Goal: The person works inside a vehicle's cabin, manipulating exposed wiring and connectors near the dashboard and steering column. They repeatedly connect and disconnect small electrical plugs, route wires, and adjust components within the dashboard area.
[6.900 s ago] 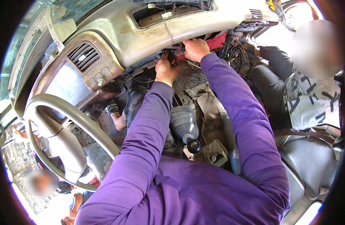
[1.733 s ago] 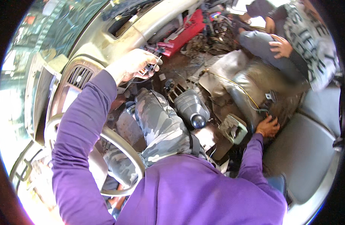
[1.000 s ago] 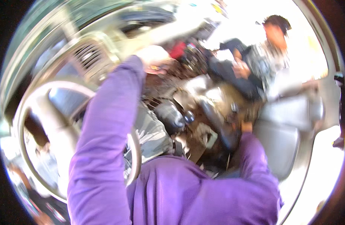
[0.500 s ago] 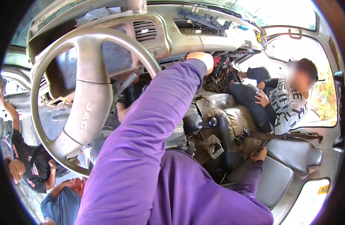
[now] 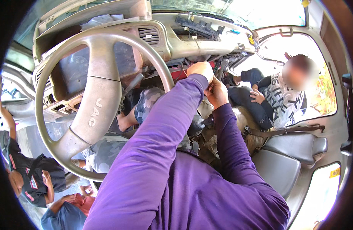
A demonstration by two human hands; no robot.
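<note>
Below the dashboard's middle, my two hands meet in front of loose wiring. My left hand is closed with the knuckles up, and its fingertips are hidden. Just right of it and a little nearer, my right hand has its fingers bent in a pinch against the left one. Whatever lies between the fingers is too small or hidden to name. A red part shows in the dash opening left of my left hand. The black gear knob stands close below my right hand, partly behind the sleeve.
The steering wheel fills the left side, beside my left forearm. Past the gear lever a person sits in the far doorway. Grey seats lie to the right. More people are outside at left. A black plastic part rests on the dashboard.
My right hand has left the seat edge and come up beside my left hand. The left hand has shifted slightly down and left in the picture as the view moved.
</note>
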